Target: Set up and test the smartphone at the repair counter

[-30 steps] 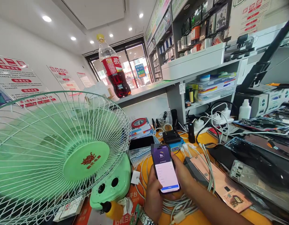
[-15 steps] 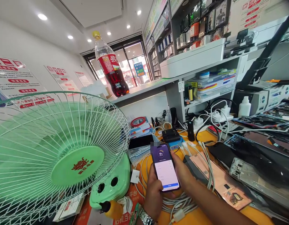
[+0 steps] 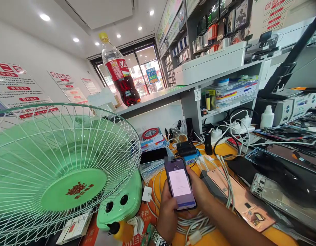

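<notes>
A smartphone is held upright over the bench, its lit screen facing me. A white pop-up panel covers the middle of a dimmed purple page with "22" at its top. My left hand wraps the phone's left edge and lower corner, thumb along the lower left side. On the opposite edge my right hand grips the side, its fingers mostly hidden behind the phone. Coiled white cables lie beneath both hands. Just right of my right hand rests a copper-coloured panel.
A green fan fills the left side. Behind the phone sit a dark tablet-like device and a black box. A cola bottle stands on the ledge. Phone parts crowd the right, and a yellow bottle is lower left.
The screen has gone from a bright list page showing 17% to a dimmed page with a white pop-up. The fan head has tilted or swung slightly left and down. Both hands stay put.
</notes>
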A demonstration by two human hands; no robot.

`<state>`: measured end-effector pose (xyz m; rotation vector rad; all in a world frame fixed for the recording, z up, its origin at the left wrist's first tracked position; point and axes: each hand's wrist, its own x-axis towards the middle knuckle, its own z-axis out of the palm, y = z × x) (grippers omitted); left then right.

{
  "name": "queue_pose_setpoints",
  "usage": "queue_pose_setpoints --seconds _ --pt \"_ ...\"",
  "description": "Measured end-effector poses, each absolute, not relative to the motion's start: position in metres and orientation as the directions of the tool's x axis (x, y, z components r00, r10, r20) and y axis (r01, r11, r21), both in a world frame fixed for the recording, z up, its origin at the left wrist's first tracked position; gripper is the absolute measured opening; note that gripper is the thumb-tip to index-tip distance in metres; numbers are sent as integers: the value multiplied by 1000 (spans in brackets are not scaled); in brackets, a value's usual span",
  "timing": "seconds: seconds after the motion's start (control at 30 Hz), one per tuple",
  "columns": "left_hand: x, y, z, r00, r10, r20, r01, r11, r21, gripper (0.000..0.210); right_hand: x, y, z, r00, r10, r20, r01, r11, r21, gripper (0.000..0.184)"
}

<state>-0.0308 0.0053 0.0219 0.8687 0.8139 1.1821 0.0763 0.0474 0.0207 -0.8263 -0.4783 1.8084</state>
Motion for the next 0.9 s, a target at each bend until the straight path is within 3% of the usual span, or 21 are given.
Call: queue_pose_setpoints --seconds 0.33,0.47,0.6,0.73,0.8,0.87,0.9 --pt "-33 7 18 164 977 -139 -408 196 892 68 76 51 18 -180 940 -291 -659 -335 -674 43" --pt "-31 6 19 148 974 -174 -385 218 897 69 77 48 23 -278 912 -302 -611 -411 -677 53" --pt "-31 6 20 147 973 -175 -393 220 893 63 76 48 18 -211 951 -226 -553 -307 -775 51" --pt "-29 9 21 111 981 -158 -460 192 867 54 84 54 18 50 999 1 -354 19 -935 43" --pt "-28 9 21 138 978 -159 -469 206 859 54 92 59 35 157 980 123 -181 151 -972 38" --pt "-28 10 20 184 972 -146 -458 216 862 54 98 65 62 223 911 347 212 302 -929 38" --pt "-28 10 19 201 969 -141 -454 220 863 54 99 69 78 148 883 445 426 349 -835 37"
